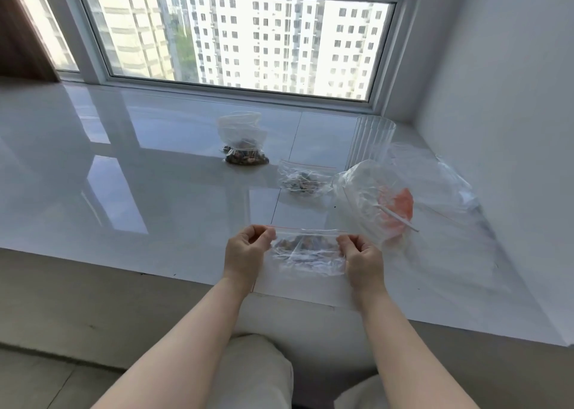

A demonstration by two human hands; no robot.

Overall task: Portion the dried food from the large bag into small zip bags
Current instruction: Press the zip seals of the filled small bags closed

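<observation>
Knees in pale trousers (257, 374) sit at the bottom edge, and just above them both forearms reach up to a small zip bag (307, 251) held in the lower middle of the frame, over the near edge of the glossy white sill (155, 191). Left hand (247, 248) pinches the bag's left top corner, right hand (362, 258) pinches the right one, fingers curled in, red zip strip stretched taut between them. Dark dried bits show through the film, so this one looks filled and ready for sealing. It's thin, floppy plastic, light and slick; the stiff zip strip is the sensible place to grip, since the belly would just sag. Further up, at centre, the large bag (245, 143) slumps with dried food in its bottom. Right of it lies another filled zip bag (302, 180). Over on the right, a crumpled clear bag (372, 197) with something orange inside, and a ribbed clear cup (374, 138) behind.
</observation>
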